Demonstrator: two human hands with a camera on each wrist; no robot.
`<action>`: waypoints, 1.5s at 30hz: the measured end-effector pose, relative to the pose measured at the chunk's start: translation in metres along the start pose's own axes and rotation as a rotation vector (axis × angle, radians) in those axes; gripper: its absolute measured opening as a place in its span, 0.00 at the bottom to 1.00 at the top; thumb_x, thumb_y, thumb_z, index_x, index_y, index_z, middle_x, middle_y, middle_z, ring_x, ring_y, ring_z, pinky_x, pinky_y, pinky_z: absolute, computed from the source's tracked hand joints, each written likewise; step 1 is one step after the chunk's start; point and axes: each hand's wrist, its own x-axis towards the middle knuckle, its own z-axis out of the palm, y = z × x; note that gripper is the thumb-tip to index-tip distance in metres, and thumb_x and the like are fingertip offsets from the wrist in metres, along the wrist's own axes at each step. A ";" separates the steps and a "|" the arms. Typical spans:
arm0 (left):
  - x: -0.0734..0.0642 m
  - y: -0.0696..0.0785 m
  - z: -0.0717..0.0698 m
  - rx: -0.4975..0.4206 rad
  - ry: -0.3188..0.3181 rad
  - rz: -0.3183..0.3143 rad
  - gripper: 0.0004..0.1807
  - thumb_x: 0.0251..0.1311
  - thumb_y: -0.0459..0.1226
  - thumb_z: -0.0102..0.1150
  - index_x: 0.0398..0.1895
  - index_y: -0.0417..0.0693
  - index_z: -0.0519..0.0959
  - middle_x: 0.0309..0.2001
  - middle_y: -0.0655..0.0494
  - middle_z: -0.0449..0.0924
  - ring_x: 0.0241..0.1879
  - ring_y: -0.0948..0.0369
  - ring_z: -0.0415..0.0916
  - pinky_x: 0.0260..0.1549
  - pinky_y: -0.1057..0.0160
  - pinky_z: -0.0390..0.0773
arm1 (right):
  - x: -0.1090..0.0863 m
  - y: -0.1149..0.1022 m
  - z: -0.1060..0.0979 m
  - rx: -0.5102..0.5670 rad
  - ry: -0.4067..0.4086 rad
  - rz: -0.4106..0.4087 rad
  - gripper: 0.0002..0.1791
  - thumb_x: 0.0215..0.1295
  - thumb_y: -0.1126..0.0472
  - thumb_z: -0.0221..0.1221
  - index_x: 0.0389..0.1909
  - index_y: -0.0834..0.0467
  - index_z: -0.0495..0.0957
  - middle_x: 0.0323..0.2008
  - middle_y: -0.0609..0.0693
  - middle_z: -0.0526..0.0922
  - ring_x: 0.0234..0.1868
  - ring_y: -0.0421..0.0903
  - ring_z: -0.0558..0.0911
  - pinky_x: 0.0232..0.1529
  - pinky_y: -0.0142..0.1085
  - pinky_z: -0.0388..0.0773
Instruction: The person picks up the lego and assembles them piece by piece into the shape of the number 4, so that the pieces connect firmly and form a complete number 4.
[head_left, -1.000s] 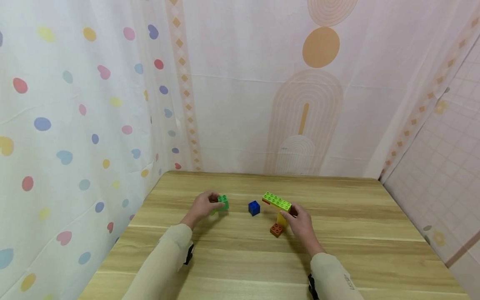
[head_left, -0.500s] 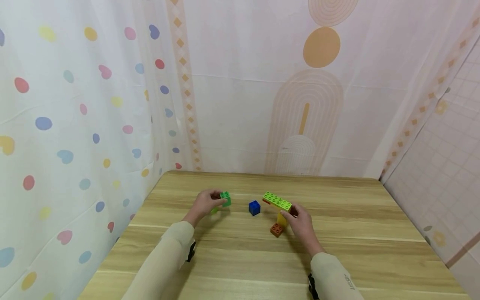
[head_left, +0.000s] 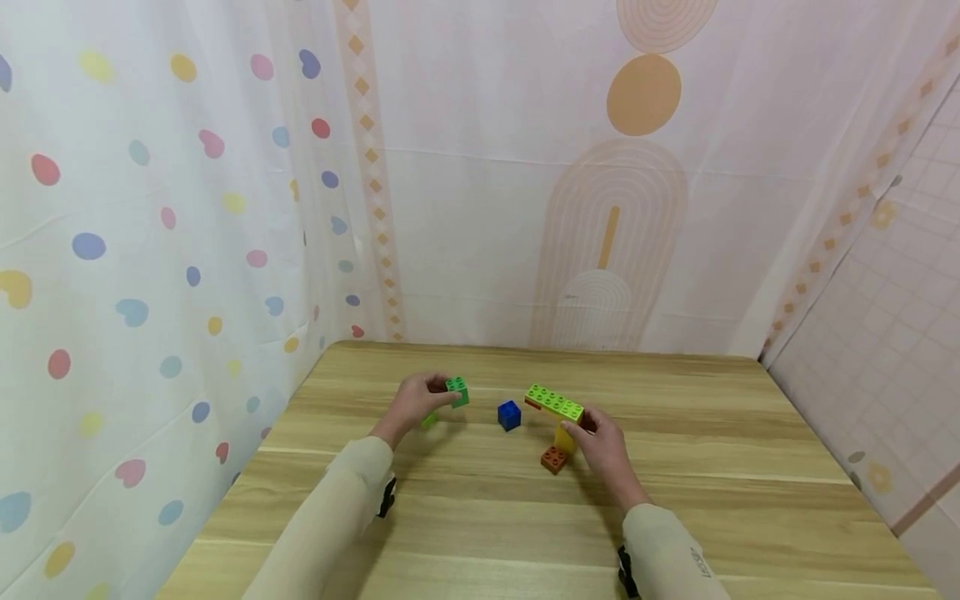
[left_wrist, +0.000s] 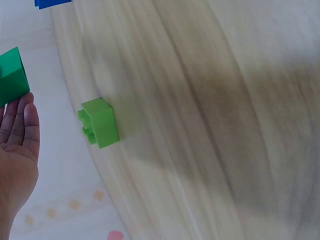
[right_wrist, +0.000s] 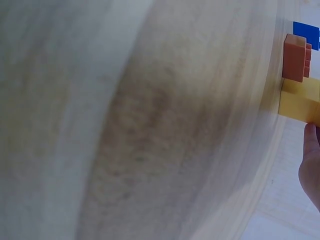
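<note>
My left hand pinches a dark green toy brick between thumb and fingers, raised over the table. Below it, a light green brick stands on the wood, mostly behind the hand in the head view. On the right, my right hand grips the near end of a built piece: a long lime green brick on top of a yellow block, with a bit of red under its far end. At the foot of the yellow block sits an orange-brown brick. Between the hands stands a blue brick.
The wooden table reaches back to a patterned curtain behind it. A dotted curtain hangs along the left side, and a checked one on the right.
My left hand has lifted the dark green brick up and a little to the right, away from the light green one. The right hand and its built piece stay in place.
</note>
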 end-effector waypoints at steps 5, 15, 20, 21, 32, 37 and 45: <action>0.003 0.007 0.001 -0.003 -0.005 0.009 0.17 0.58 0.42 0.71 0.47 0.46 0.83 0.42 0.53 0.82 0.42 0.58 0.78 0.45 0.56 0.79 | 0.000 -0.002 -0.002 0.004 -0.012 0.015 0.22 0.69 0.56 0.63 0.59 0.62 0.77 0.50 0.56 0.81 0.49 0.49 0.79 0.45 0.40 0.77; 0.009 0.023 0.004 0.007 -0.044 0.018 0.20 0.56 0.46 0.73 0.49 0.48 0.83 0.42 0.54 0.83 0.43 0.58 0.79 0.45 0.56 0.79 | 0.000 -0.001 -0.006 0.009 -0.052 0.028 0.22 0.68 0.54 0.63 0.59 0.61 0.77 0.44 0.54 0.81 0.41 0.47 0.77 0.39 0.37 0.75; 0.013 0.032 0.006 0.005 -0.061 0.035 0.21 0.56 0.47 0.72 0.50 0.48 0.83 0.43 0.54 0.83 0.43 0.57 0.79 0.45 0.55 0.79 | 0.002 0.000 -0.008 -0.001 -0.062 0.046 0.23 0.68 0.54 0.63 0.60 0.61 0.77 0.44 0.53 0.81 0.42 0.47 0.77 0.40 0.37 0.75; 0.013 0.034 0.007 0.007 -0.063 0.039 0.21 0.56 0.47 0.72 0.50 0.48 0.83 0.43 0.54 0.83 0.43 0.57 0.79 0.45 0.55 0.79 | 0.003 0.000 -0.008 -0.003 -0.067 0.048 0.23 0.69 0.54 0.63 0.60 0.61 0.77 0.44 0.54 0.80 0.42 0.47 0.77 0.40 0.37 0.75; 0.018 0.062 0.019 0.018 -0.104 0.101 0.20 0.58 0.47 0.71 0.50 0.48 0.83 0.42 0.55 0.83 0.42 0.58 0.79 0.42 0.58 0.79 | 0.006 0.000 -0.011 -0.020 -0.105 0.077 0.26 0.69 0.52 0.62 0.64 0.60 0.75 0.49 0.54 0.81 0.45 0.46 0.78 0.44 0.39 0.76; 0.021 0.074 0.028 0.030 -0.128 0.119 0.20 0.58 0.46 0.71 0.50 0.48 0.83 0.41 0.56 0.82 0.41 0.59 0.78 0.41 0.58 0.79 | 0.007 0.000 -0.012 -0.026 -0.108 0.073 0.23 0.69 0.53 0.62 0.61 0.59 0.77 0.50 0.54 0.82 0.47 0.46 0.79 0.48 0.43 0.77; 0.022 0.087 0.044 0.039 -0.184 0.164 0.20 0.59 0.45 0.70 0.51 0.47 0.83 0.41 0.56 0.82 0.42 0.59 0.78 0.43 0.58 0.79 | 0.010 0.004 -0.015 -0.002 -0.144 0.063 0.22 0.69 0.54 0.62 0.60 0.60 0.77 0.53 0.54 0.81 0.53 0.50 0.78 0.55 0.48 0.75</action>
